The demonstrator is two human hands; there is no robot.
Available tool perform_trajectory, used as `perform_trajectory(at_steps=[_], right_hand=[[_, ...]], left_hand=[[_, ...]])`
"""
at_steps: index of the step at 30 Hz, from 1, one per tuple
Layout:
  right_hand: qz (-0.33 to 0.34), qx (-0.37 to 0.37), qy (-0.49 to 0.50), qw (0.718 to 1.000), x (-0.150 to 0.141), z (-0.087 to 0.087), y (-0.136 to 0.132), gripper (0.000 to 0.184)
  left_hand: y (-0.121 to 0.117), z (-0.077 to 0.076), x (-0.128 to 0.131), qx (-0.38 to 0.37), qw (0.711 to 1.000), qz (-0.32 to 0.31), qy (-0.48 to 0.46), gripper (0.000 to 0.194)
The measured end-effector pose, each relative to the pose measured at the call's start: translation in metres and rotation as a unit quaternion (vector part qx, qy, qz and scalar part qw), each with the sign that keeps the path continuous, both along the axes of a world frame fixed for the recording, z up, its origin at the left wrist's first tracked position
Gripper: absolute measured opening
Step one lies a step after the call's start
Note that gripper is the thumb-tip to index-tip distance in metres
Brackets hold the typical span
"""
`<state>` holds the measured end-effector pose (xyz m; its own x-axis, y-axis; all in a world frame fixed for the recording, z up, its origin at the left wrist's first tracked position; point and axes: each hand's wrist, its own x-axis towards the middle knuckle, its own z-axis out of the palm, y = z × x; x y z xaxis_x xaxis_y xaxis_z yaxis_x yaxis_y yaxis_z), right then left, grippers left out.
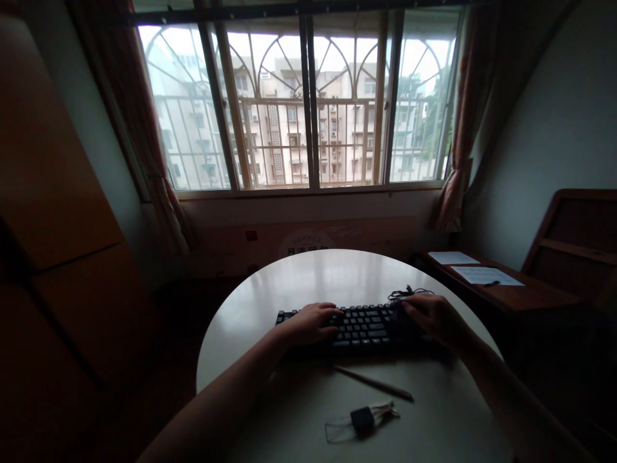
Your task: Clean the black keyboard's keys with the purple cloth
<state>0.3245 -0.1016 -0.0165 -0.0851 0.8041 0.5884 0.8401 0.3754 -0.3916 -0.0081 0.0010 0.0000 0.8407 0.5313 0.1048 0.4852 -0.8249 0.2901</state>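
Observation:
A black keyboard (pixel 369 326) lies across the white round table. My left hand (pixel 313 321) rests flat on its left part, fingers stretched out over the keys. At the keyboard's right end is my right hand (pixel 431 314), thumb and fingers brought together near the back edge. Something dark is at those fingertips, too dim to make out. In front of the keyboard lies a slim tapered tool (pixel 376 384), possibly tweezers. Nearer to me is a keycap puller (pixel 362 419) with a dark block grip, a thin wire loop on one side and metal prongs on the other.
A coiled black cable (pixel 407 292) sits behind the keyboard's right end. The table (pixel 241 328) has a curved edge. To the right, papers (pixel 486 276) and a pen lie on a wooden surface (pixel 544 296) beside a wooden chair back. A window and curtains are ahead.

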Motion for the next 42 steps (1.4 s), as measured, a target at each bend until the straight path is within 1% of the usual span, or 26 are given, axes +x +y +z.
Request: perform_trajectory(at_steps=[2,5,7,9,11,12,13,15,16,17,19,21,22,24,27,34,37,42], right_hand=[[-0.045,0.051,0.028,0.997,0.004,0.001,-0.001,0.032],[-0.057,0.074,0.015,0.995,0.005,0.004,-0.004,0.031],[-0.076,0.113,0.004,0.991,0.006,0.009,-0.009,0.031],[-0.136,0.197,0.011,0.971,0.010,0.017,-0.017,0.033],[-0.207,0.286,0.016,0.935,0.020,0.026,-0.027,0.035],[-0.233,0.315,0.011,0.920,0.025,0.029,-0.032,0.036],[-0.252,0.325,0.003,0.911,0.029,0.031,-0.037,0.036],[-0.243,0.293,-0.021,0.924,0.034,0.027,-0.041,0.034],[-0.221,0.265,-0.038,0.938,0.034,0.022,-0.041,0.033],[-0.188,0.231,-0.061,0.953,0.031,0.014,-0.039,0.032],[-0.101,0.158,-0.087,0.978,0.020,-0.004,-0.032,0.026],[-0.043,0.091,-0.092,0.991,0.008,-0.022,-0.024,0.020],[-0.026,0.064,-0.093,0.993,0.003,-0.028,-0.021,0.018],[-0.011,0.034,-0.089,0.995,-0.002,-0.038,-0.017,0.017],[-0.002,0.021,-0.081,0.997,-0.001,-0.044,-0.017,0.019],[0.012,0.006,-0.079,0.997,0.001,-0.050,-0.019,0.026],[0.017,0.005,-0.093,0.995,-0.001,-0.050,-0.018,0.026],[-0.016,0.008,-0.106,0.994,-0.001,-0.047,-0.017,0.021]], left_hand=[[0.001,-0.001,0.000,0.002,1.000,-0.003,0.001,0.048],[0.003,-0.003,0.000,0.004,1.000,-0.005,0.000,0.048],[0.003,-0.004,0.000,0.005,1.000,-0.003,-0.003,0.048],[0.003,-0.004,0.000,0.005,1.000,-0.001,-0.006,0.048],[0.003,-0.004,0.000,0.005,1.000,-0.001,-0.006,0.047],[0.003,-0.003,0.000,0.005,1.000,-0.001,-0.006,0.047],[0.002,-0.003,0.000,0.005,1.000,-0.002,-0.006,0.047],[0.002,-0.003,0.000,0.005,1.000,-0.001,-0.005,0.047],[0.002,-0.002,0.000,0.006,1.000,0.000,-0.005,0.047],[0.002,-0.002,0.000,0.006,1.000,0.002,-0.005,0.047],[0.001,-0.001,0.000,0.005,1.000,0.007,-0.004,0.047],[-0.001,0.000,0.000,0.002,1.000,0.011,-0.002,0.048],[-0.001,0.001,0.000,0.000,1.000,0.012,-0.001,0.048],[-0.002,0.002,-0.001,-0.003,1.000,0.013,0.002,0.048],[0.000,0.001,-0.001,-0.001,1.000,0.008,0.000,0.048],[0.004,-0.003,0.000,0.006,1.000,-0.012,-0.012,0.046],[0.002,-0.001,0.000,0.005,1.000,-0.002,-0.011,0.046],[-0.006,0.007,-0.001,-0.002,1.000,0.005,-0.003,0.046]])
